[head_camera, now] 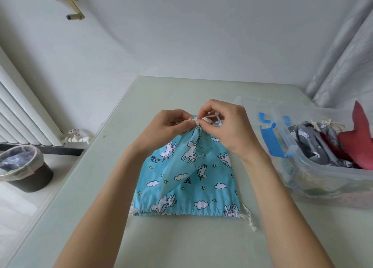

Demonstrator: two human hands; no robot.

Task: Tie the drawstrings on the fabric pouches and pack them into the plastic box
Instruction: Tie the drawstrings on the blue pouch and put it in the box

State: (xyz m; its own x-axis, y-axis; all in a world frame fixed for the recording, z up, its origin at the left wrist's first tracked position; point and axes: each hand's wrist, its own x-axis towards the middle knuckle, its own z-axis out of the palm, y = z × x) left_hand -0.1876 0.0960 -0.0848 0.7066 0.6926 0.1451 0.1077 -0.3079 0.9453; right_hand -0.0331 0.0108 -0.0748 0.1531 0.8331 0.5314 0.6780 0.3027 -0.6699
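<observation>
A blue unicorn-print pouch (193, 156) is lifted at its gathered neck in the middle of the table, on top of another blue pouch (187, 199) that lies flat with its drawstring end toward me. My left hand (161, 128) and my right hand (228, 126) both pinch the cream drawstring (203, 119) at the lifted pouch's neck, fingers curled close together. A loop of cord shows under my right fingers. The clear plastic box (323, 172) stands at the right, holding grey pouches (310, 144) and red pouches (357, 138).
The box's lid with blue clips (270, 138) lies behind and left of the box. A lined waste bin (22, 166) stands on the floor at the left, beside a radiator (20, 110). A curtain (343, 55) hangs at the far right.
</observation>
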